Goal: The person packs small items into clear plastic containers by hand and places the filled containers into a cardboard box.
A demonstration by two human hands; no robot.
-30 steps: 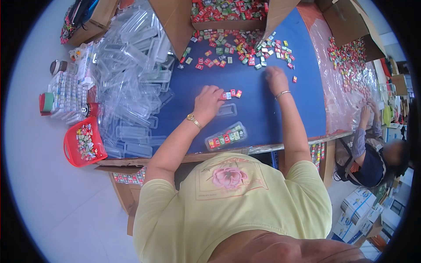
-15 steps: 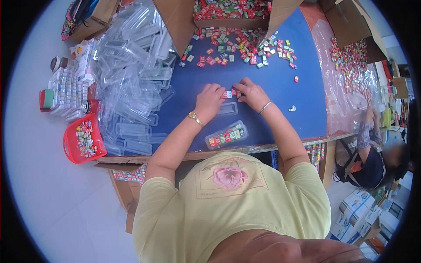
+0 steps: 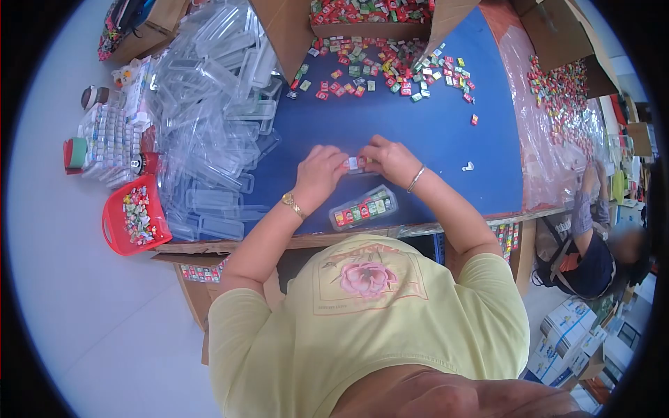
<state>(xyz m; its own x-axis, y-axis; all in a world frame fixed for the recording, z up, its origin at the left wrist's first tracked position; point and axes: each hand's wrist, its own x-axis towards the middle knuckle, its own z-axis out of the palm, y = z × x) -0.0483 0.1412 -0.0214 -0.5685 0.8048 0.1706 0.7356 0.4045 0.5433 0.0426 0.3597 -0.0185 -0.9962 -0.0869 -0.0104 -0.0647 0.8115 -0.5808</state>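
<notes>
My left hand [image 3: 322,172] and my right hand [image 3: 391,161] pinch opposite ends of a short row of small printed blocks [image 3: 356,164]. Beneath the row lies a clear plastic tray [image 3: 364,174], mostly covered by my fingers, so whether the blocks touch its floor I cannot tell. Closer to my body, a clear plastic box [image 3: 364,209] sits slightly tilted on the blue tabletop, with red and green blocks lined up inside. Many loose blocks [image 3: 348,87] are scattered across the far side of the table.
Clear plastic trays [image 3: 209,132] are heaped on the left. An open cardboard carton [image 3: 369,30] full of blocks stands at the back. A red basket [image 3: 109,221] holds more blocks. A co-worker [image 3: 582,230] is at the right, beside another block pile [image 3: 561,90].
Both hands have drawn the row of blocks toward my body, from beyond the clear tray to over it. The tray is now largely hidden. The view has shifted slightly.
</notes>
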